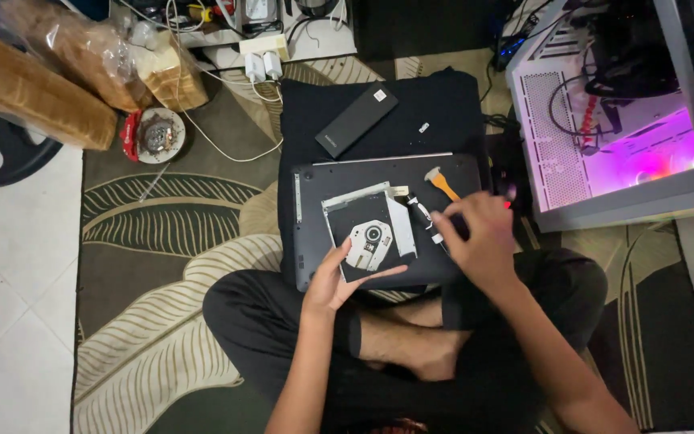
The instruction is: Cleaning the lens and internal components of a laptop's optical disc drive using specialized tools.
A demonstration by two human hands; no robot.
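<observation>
A dark laptop (pixel 315 181) lies upside down on a black cloth in front of my crossed legs. On it rests an optical disc drive (pixel 369 229), square, with a silver hub in the middle. My left hand (pixel 335 281) grips the drive's near edge from below. My right hand (pixel 475 241) holds a black-and-white screwdriver (pixel 421 213) beside the drive's right edge. An orange pry tool (pixel 442 183) lies on the laptop just beyond my right hand.
A black slim box (pixel 357 119) lies on the cloth behind the laptop. An open computer case (pixel 612 120) glowing pink stands at right. Bagged bread (pixel 82 56), a round tin (pixel 158 135) and white chargers (pixel 263 64) with cables sit at upper left. A patterned rug (pixel 162 233) covers the floor.
</observation>
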